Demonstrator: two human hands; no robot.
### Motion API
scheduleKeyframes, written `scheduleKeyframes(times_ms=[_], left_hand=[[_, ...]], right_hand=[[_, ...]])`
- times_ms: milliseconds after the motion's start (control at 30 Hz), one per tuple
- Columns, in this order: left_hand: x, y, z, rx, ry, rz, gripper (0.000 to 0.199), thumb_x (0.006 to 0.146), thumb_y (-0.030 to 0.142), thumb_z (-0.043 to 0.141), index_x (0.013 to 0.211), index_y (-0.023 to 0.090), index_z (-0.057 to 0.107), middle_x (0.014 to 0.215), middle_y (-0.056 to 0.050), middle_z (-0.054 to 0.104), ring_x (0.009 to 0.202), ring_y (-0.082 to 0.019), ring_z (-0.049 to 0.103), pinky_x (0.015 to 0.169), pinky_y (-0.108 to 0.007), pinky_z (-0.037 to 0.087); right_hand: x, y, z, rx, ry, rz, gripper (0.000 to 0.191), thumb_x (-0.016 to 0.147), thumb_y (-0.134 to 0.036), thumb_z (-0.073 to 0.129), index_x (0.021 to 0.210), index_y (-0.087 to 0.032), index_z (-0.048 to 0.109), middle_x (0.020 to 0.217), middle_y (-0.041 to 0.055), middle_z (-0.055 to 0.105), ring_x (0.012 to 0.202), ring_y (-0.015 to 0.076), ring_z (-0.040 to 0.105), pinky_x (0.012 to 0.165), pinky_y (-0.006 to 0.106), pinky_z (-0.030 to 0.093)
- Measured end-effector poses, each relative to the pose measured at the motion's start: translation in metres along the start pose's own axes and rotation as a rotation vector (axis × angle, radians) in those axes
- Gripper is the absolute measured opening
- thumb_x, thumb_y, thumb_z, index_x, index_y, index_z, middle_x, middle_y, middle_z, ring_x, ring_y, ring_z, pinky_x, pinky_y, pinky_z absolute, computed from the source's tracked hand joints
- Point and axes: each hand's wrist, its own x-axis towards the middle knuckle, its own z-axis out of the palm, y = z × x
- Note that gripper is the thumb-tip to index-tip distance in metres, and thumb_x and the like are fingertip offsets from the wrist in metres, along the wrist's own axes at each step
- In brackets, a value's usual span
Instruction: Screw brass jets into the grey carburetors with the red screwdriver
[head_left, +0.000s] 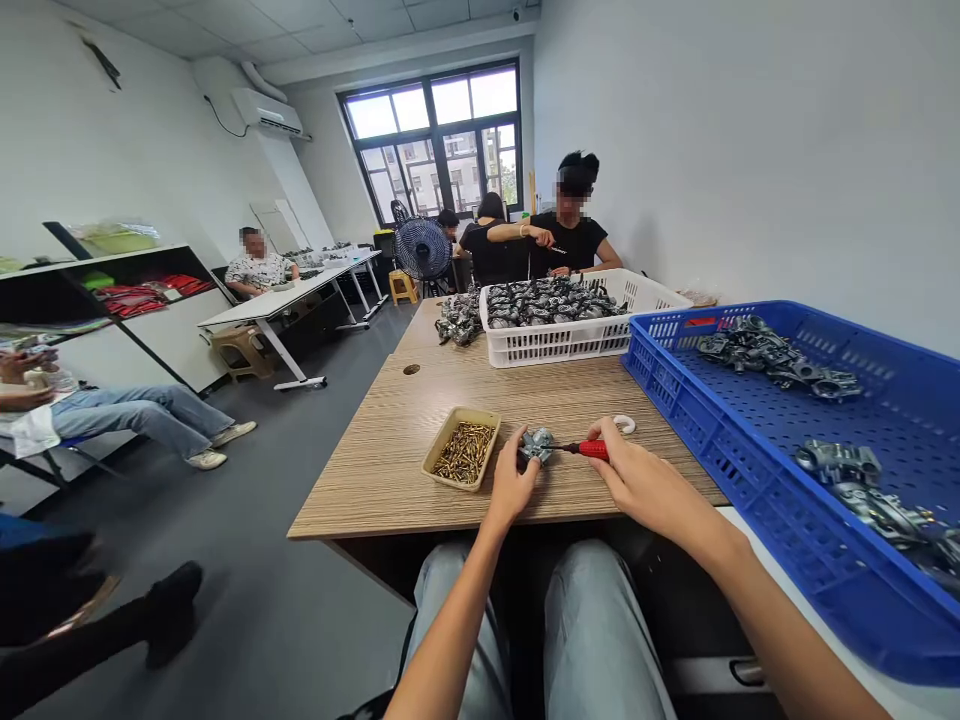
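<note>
Near the front edge of the wooden table [397, 500], my left hand [514, 474] holds a small grey metal part [537, 445] against the tabletop, fingers closed on its left side. My right hand [616, 462] grips a screwdriver [592, 449] by its red handle. Its dark shaft points left and its tip meets the metal part. Just left of my left hand, a beige tray [427, 466] holds many brass-coloured screws [463, 452]. Behind my right hand lies a white ring-shaped object [624, 424].
A blue crate [675, 400] with metal parts stands on the right. Behind the work area is a white basket [559, 345] full of metal parts, with more parts [459, 318] beside it. A person [570, 235] sits beyond it. Other people sit at the left.
</note>
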Motion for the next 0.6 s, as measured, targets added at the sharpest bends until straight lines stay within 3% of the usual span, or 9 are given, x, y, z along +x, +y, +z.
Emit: scheduleKeyframes(times_ms=[267, 500, 600], left_hand=[[0.000, 0.000, 0.000, -0.003, 0.003, 0.000, 0.063, 0.090, 0.022, 0.063, 0.153, 0.021, 0.054, 0.152, -0.012, 0.062, 0.137, -0.029, 0.058, 0.122, -0.048, 0.041], [0.000, -0.003, 0.001, -0.001, 0.007, 0.007, 0.063, 0.091, 0.024, 0.062, 0.153, 0.021, 0.054, 0.153, -0.011, 0.061, 0.139, -0.029, 0.057, 0.123, -0.048, 0.040], [0.000, -0.003, 0.000, 0.005, 0.002, 0.017, 0.063, 0.091, 0.024, 0.061, 0.153, 0.019, 0.053, 0.152, -0.013, 0.061, 0.138, -0.029, 0.057, 0.123, -0.049, 0.040]], right_hand=[[0.007, -0.009, 0.006, -0.349, 0.037, 0.189, 0.027, 0.114, -0.046, 0.035, 0.117, -0.021, 0.046, 0.089, 0.0116, 0.076, 0.086, 0.0337, 0.078, 0.063, 0.031, 0.039], [0.000, 0.005, 0.002, 0.031, 0.007, -0.002, 0.011, 0.110, -0.030, 0.040, 0.120, -0.025, 0.042, 0.112, 0.0083, 0.076, 0.101, 0.0264, 0.076, 0.073, 0.029, 0.042], [0.000, 0.002, 0.002, 0.055, -0.003, -0.026, 0.008, 0.110, -0.026, 0.039, 0.118, -0.026, 0.042, 0.115, 0.0085, 0.075, 0.104, 0.0258, 0.075, 0.073, 0.029, 0.042]])
